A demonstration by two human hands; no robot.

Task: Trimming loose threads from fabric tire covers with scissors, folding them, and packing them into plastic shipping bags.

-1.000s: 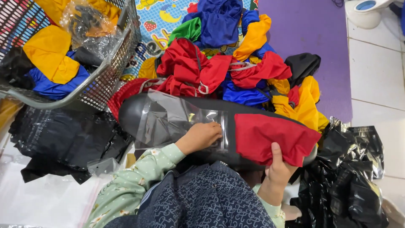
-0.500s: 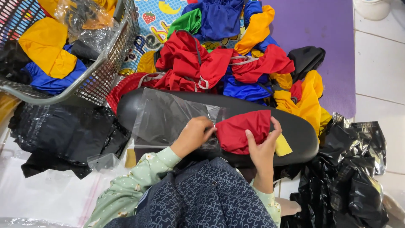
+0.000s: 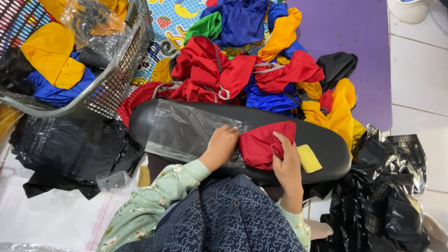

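Purple mat (image 3: pixel 354 32) across top right, white tile floor (image 3: pixel 420 79) beyond. Heap of loose cloth pieces (image 3: pixel 242 60) on patterned sheet, red, blue, yellow, green, black mixed, butting against far edge of board.
Wire basket (image 3: pixel 116 79) top left, tilted: yellow and blue cloth, black cloth, crumpled clear plastic inside.
Black oval board (image 3: pixel 326 144) across lap, long axis left-right, rounded ends. Right end partly bare; small yellow pad (image 3: pixel 309 158) lying there, just beside right hand.
Stack of black plastic bags (image 3: pixel 70 149) on floor left of board; crumpled black plastic (image 3: pixel 387 196) on right, close against board's right end. Little free room either side.
Clear plastic bag (image 3: pixel 182 130) flat on left half of board, long axis left-right, mouth toward centre.
Folded red cloth (image 3: pixel 263 144) mid-board, left edge at bag mouth, long axis roughly left-right; how far inside, cannot tell.
Left hand (image 3: pixel 221 144) curled, fingers pinching bag mouth where red cloth meets it.
Right hand (image 3: pixel 285 161) closed on right edge of red cloth, thumb on top.
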